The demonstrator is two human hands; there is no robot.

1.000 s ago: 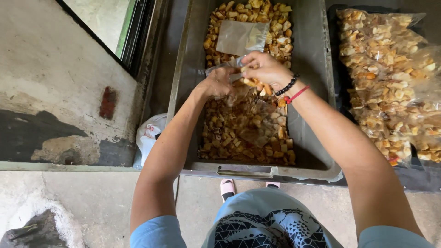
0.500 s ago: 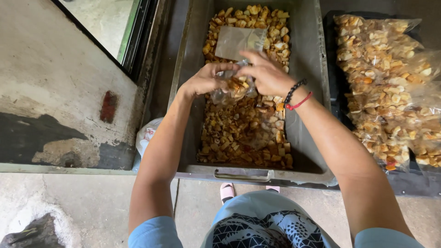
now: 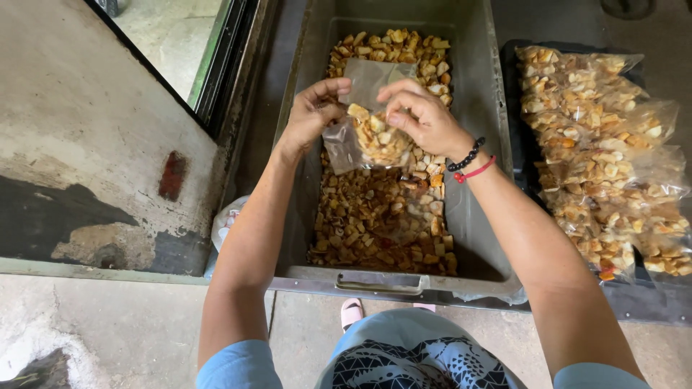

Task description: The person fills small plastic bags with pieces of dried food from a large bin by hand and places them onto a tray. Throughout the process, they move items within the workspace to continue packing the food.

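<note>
Clear bag (image 3: 371, 137) of snack pieces hangs mouth-up over the grey bin (image 3: 484, 108), left hand (image 3: 311, 112) pinching its rim at 10 o'clock, right hand (image 3: 422, 115) fingers closed on pieces at 2 o'clock.

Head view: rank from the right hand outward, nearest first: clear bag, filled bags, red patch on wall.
1. Clear bag: in the right hand, its grip on the bag's top, over the grey bin; left hand holds the other side.
2. Filled bags: stacked to the right, outside the bin.
3. Red patch: far left, on the wall.
</note>
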